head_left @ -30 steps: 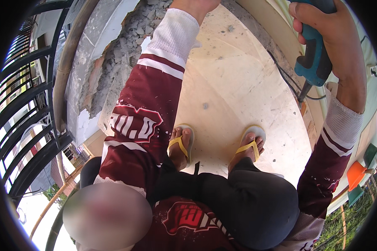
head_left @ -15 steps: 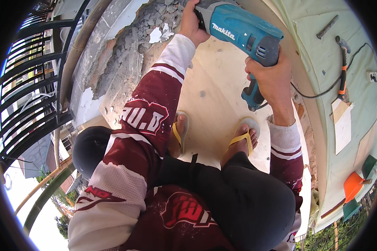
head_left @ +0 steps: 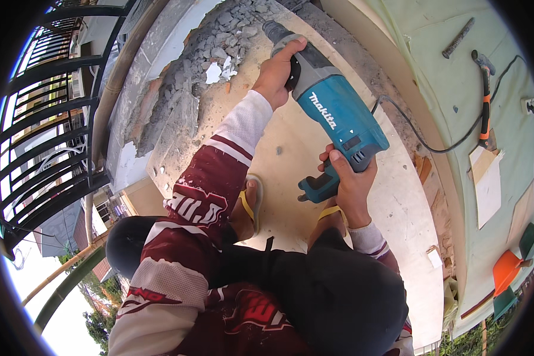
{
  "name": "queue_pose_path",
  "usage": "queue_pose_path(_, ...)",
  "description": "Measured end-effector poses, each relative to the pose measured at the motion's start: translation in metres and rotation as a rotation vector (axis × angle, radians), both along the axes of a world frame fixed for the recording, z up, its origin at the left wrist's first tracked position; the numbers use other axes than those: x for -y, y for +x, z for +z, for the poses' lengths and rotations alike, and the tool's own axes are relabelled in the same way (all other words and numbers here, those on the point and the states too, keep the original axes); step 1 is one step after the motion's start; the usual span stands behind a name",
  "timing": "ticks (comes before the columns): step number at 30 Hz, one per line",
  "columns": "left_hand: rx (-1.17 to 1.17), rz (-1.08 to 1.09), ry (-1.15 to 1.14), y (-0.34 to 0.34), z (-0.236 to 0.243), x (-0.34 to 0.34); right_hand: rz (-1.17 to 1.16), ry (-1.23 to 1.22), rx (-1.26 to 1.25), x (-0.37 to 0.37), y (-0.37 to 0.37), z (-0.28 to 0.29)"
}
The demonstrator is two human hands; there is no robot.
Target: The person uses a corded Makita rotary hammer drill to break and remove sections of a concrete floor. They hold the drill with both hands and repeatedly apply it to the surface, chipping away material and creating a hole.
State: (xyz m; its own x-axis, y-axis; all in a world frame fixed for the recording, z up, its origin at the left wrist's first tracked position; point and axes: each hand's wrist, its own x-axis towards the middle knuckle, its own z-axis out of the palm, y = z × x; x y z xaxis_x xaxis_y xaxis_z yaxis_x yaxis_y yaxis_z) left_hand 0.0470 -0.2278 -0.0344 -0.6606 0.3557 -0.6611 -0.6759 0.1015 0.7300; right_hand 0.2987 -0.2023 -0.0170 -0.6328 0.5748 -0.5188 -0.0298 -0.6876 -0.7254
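Observation:
A teal and grey hammer drill [head_left: 337,107] spans both my hands, its nose pointing up and left toward broken concrete rubble [head_left: 234,29]. My left hand [head_left: 277,72] is closed around the grey front part, just behind the chuck [head_left: 274,31]. A thin bit seems to stick out of the chuck over the rubble. At the back end, my right hand [head_left: 353,181] grips the rear handle; some of its fingers are hidden behind the tool. The body hangs above a pale board [head_left: 279,133] between my knees and the wall.
Chipped wall edge [head_left: 160,98] and black railing [head_left: 47,110] stand at left. The drill's cord [head_left: 424,142] runs right, past a hammer [head_left: 485,98], a metal rod [head_left: 458,38] and a socket [head_left: 529,107] on pale green sheeting. An orange piece [head_left: 505,272] lies lower right. My sandalled feet [head_left: 250,204] rest on the board.
The drill has come down and nearer to me, its nose now swung more upward in view. Its chuck shows now. My right hand has moved down and left; both hands keep hold.

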Motion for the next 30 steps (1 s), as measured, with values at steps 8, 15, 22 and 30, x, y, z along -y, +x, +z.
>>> queue_pose_path(8,-0.016,-0.037,-0.032,-0.066,0.003,-0.004,-0.019,0.059,-0.044,0.011,-0.077,-0.014)
queue_pose_path(15,0.129,-0.004,0.196,-0.094,-0.006,0.015,0.059,0.392,0.058,0.000,-0.100,0.005)
queue_pose_path(22,0.233,-0.112,0.446,-0.082,0.012,-0.054,0.206,0.394,0.173,-0.099,-0.093,0.065)
queue_pose_path(30,0.010,-0.025,0.055,-0.034,-0.006,-0.037,-0.105,0.022,0.023,-0.035,-0.033,0.014)
